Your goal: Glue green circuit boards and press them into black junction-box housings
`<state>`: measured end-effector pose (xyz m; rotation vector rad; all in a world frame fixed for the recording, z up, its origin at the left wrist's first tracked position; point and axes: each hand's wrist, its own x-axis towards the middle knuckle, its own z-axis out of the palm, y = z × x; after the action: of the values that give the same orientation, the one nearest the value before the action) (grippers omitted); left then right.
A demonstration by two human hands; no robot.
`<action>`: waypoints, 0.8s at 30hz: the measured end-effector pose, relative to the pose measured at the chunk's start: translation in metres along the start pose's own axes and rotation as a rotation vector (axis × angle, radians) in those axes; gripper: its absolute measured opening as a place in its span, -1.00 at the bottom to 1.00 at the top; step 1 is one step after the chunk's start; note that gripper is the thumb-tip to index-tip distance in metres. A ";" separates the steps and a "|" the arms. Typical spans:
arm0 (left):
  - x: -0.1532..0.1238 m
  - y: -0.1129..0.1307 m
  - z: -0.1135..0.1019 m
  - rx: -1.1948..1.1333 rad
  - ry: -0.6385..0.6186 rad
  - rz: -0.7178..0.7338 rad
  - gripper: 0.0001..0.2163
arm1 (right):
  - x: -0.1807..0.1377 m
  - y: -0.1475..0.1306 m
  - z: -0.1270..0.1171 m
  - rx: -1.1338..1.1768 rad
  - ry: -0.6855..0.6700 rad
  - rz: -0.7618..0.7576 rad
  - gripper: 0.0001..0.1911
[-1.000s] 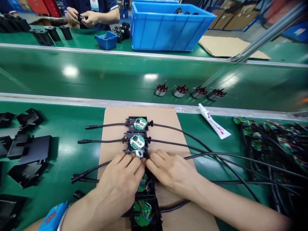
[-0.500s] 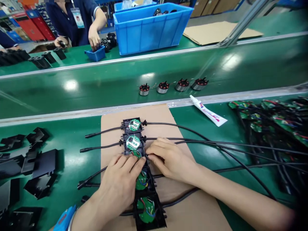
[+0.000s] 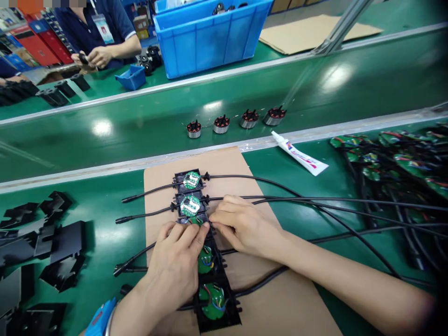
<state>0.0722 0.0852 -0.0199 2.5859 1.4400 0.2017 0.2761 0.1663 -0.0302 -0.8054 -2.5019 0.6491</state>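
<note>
A row of black plastic housings [image 3: 224, 298] runs down the cardboard, each with a round green circuit board [image 3: 191, 205] inside and black cables out both sides. Over the third housing, my left hand [image 3: 177, 263] presses its closed fingertips onto the circuit board [image 3: 196, 220], largely covering it. My right hand [image 3: 243, 224] has thumb and fingers pinched together at that housing's right edge, on what looks like its cable; the fingers hide the exact grip. Boards with coloured wires [image 3: 213, 298] lie in the nearer housings.
Loose black housing parts [image 3: 66, 240] lie left; wired boards and cables [image 3: 399, 163] are heaped right. A white tube [image 3: 301, 156] lies behind the cardboard [image 3: 227, 161]. Several motor stators [image 3: 221, 124] stand beyond the rail. Across the bench are a blue bin [image 3: 210, 42] and a co-worker [image 3: 101, 42].
The view has shifted slightly. My hands keep their places at the third housing. The co-worker's hand has left the small blue tray and joined the other hand at a dark part.
</note>
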 end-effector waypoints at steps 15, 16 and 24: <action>0.012 -0.074 -0.028 -0.195 0.183 -0.232 -0.86 | 0.017 0.014 -0.015 -0.065 0.072 0.118 -0.84; 0.010 -0.072 -0.032 -0.224 0.192 -0.228 -0.85 | 0.016 0.008 -0.019 -0.074 0.083 0.105 -0.83; 0.021 -0.056 -0.039 -0.020 0.079 -0.230 -0.81 | 0.032 -0.039 -0.045 -0.305 -0.190 0.128 -0.84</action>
<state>0.0287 0.1351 0.0065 2.3953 1.7377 0.2877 0.2600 0.1716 0.0350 -1.0638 -2.7827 0.4049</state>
